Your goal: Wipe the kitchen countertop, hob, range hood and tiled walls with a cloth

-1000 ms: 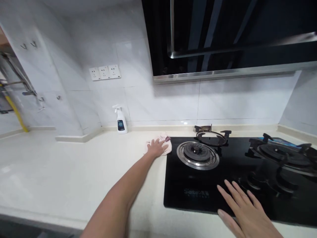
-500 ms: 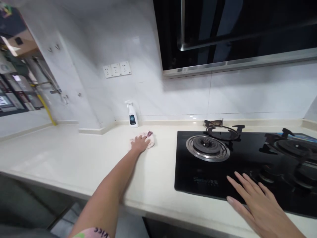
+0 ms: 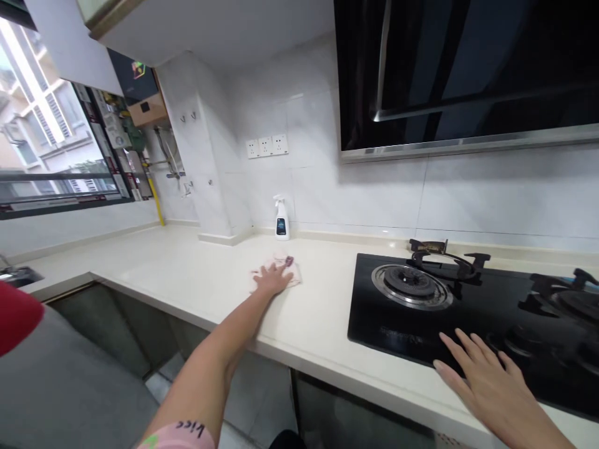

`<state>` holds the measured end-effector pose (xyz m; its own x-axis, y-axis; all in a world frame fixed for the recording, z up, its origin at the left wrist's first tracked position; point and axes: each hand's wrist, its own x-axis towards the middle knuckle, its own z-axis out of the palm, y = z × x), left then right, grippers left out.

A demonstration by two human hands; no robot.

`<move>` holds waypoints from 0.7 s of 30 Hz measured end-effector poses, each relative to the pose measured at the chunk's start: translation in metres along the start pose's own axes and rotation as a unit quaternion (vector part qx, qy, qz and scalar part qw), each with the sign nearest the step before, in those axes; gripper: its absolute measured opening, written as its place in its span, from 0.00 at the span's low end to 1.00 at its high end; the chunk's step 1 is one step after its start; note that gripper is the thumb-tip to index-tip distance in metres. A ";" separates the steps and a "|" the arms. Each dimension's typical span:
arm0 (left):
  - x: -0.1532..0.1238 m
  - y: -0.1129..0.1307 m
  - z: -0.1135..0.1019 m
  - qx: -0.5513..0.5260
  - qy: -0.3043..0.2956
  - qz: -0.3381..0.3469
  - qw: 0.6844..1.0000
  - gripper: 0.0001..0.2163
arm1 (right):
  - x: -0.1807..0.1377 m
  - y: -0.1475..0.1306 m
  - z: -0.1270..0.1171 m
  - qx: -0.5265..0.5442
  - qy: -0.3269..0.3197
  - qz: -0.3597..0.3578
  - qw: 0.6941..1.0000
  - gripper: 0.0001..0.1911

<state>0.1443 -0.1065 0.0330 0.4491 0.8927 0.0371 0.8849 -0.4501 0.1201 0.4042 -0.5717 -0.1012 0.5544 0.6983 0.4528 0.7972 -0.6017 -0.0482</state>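
My left hand lies flat with fingers spread, pressing on a thin pale cloth with a dark reddish patch. The cloth rests on the cream countertop, left of the stove; part of it is under the hand. Behind it, against the wall, a white spray bottle with a dark label stands upright. My right hand is open, its fingers apart over the front edge of the black gas stove. It holds nothing.
A burner without a pan support is nearest the cloth; a loose pan support sits behind it. The range hood hangs above. Sockets are on the wall. A wall column juts out; a red shape shows at lower left.
My left hand and the cloth have slid to the left and slightly nearer across the countertop. My head view has turned left, showing the window. My right hand stays nearly in place.
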 end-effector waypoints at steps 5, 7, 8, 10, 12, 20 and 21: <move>-0.049 0.081 0.015 -0.019 -0.028 0.150 0.988 0.36 | 0.003 0.002 -0.005 -0.002 -0.027 0.001 1.000 0.47; -0.076 0.096 0.018 -0.022 -0.034 0.203 0.978 0.36 | 0.005 0.002 -0.005 -0.003 -0.034 0.004 0.999 0.47; -0.090 0.099 0.019 -0.023 -0.037 0.229 0.973 0.35 | 0.005 0.002 -0.005 -0.004 -0.038 0.004 0.999 0.47; -0.117 0.096 0.019 -0.022 -0.042 0.273 0.961 0.34 | 0.006 0.001 -0.007 -0.006 -0.045 0.004 0.999 0.47; -0.137 0.084 0.017 -0.020 -0.049 0.304 0.951 0.32 | 0.007 -0.002 -0.012 -0.012 -0.055 0.006 0.998 0.46; -0.102 -0.007 -0.002 -0.002 0.013 0.171 0.985 0.28 | 0.010 -0.020 -0.045 -0.021 -0.107 0.015 0.994 0.41; -0.095 -0.022 -0.007 0.001 0.026 0.144 0.989 0.28 | 0.011 -0.022 -0.048 -0.020 -0.109 0.017 0.994 0.40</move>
<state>0.0818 -0.1814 0.0338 0.6754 0.7275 0.1206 0.7216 -0.6857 0.0950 0.3809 -0.5695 -0.0521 0.6225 0.7423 0.2481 0.7699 -0.6377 -0.0236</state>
